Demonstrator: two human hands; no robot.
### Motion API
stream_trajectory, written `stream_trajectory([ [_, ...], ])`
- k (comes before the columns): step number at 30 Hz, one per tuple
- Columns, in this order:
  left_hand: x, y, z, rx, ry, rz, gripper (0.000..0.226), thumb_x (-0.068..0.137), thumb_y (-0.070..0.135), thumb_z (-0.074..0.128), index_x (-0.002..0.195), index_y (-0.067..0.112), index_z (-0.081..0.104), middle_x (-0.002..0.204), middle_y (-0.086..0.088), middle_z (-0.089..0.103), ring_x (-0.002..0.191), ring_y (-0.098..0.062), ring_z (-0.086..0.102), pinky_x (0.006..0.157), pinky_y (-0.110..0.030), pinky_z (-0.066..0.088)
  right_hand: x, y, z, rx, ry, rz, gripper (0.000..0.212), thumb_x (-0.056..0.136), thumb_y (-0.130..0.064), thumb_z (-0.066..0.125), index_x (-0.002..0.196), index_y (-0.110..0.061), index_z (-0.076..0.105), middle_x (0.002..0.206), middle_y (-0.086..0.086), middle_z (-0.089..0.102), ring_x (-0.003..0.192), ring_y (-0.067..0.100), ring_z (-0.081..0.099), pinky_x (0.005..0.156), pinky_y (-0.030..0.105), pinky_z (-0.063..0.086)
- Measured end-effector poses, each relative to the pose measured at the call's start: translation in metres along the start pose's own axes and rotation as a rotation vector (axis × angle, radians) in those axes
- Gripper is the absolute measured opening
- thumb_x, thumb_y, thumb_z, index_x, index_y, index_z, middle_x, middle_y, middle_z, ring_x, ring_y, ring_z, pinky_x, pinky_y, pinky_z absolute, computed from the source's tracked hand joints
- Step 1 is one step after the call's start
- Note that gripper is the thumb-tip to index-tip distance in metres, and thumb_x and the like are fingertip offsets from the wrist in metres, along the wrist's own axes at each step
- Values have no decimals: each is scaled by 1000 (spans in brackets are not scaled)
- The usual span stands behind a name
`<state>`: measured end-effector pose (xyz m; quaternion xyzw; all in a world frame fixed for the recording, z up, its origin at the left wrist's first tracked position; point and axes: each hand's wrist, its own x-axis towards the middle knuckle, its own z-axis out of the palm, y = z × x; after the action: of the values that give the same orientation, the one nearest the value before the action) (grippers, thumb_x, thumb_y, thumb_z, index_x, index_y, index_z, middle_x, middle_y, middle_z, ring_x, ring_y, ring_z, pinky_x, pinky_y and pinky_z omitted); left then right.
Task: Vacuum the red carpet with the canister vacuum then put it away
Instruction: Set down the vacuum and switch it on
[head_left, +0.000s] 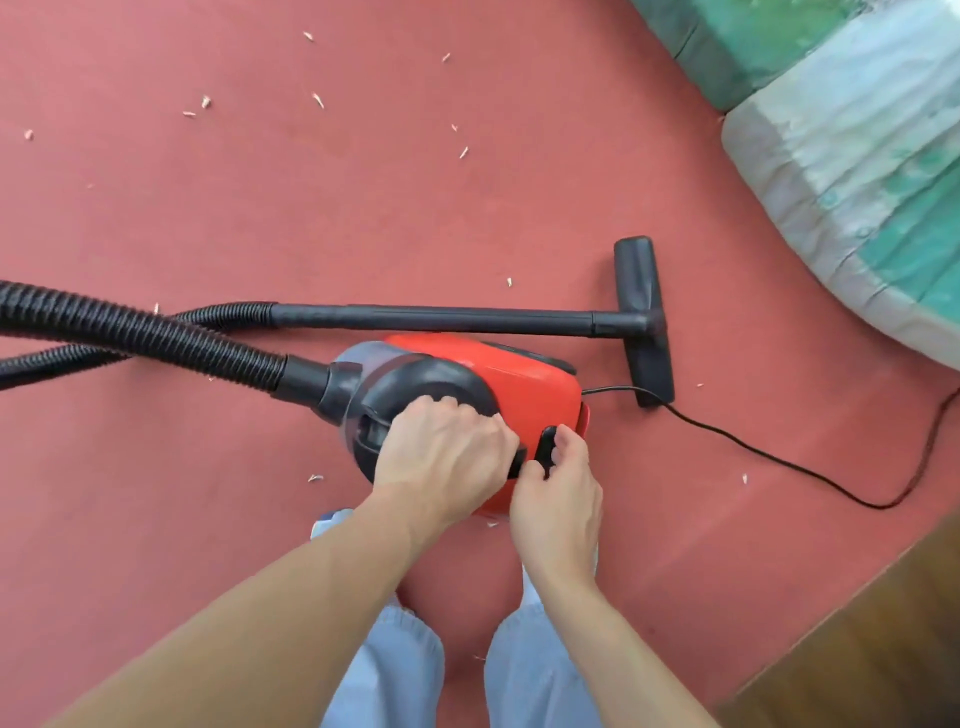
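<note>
Fingers of the left hand (447, 452) curl round the handle (431, 382) of the canister vacuum (524, 379) on the red carpet (260, 208), right hand (558, 488) pinching its black switch (546, 441), wand (431, 314) lying at its 12 o'clock

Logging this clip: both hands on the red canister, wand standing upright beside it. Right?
No. The head view shows the wand lying flat on the carpet beside the canister, which the left hand and right hand do touch.
</note>
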<state>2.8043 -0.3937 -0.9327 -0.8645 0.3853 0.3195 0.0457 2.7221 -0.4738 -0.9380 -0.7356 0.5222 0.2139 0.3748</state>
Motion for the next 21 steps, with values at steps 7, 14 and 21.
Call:
stream_trajectory([
  [7, 7, 1, 25, -35, 253, -22, 44, 87, 21, 43, 46, 14, 57, 47, -7, 53, 48, -28, 54, 44, -28, 26, 0, -4, 1, 98, -65, 84, 52, 92, 0, 38, 140, -19, 40, 143, -1, 52, 126, 25, 50, 97, 34, 39],
  [14, 0, 6, 9, 68, 128, -38, 46, 94, 20, 29, 68, 15, 67, 73, -6, 70, 71, -29, 65, 52, -31, 27, 18, -2, -38, 94, -342, 120, 39, 91, -7, 45, 123, -27, 49, 107, -9, 60, 106, 18, 56, 81, 26, 45],
  [21, -51, -14, -60, -232, 114, -216, 25, 96, 19, 34, 103, 11, 56, 112, -9, 56, 110, -28, 47, 89, -37, 37, -13, -66, -93, -92, -344, -45, 20, 89, -11, 49, 83, -4, 67, 93, 12, 74, 99, 32, 68, 92, 48, 54],
])
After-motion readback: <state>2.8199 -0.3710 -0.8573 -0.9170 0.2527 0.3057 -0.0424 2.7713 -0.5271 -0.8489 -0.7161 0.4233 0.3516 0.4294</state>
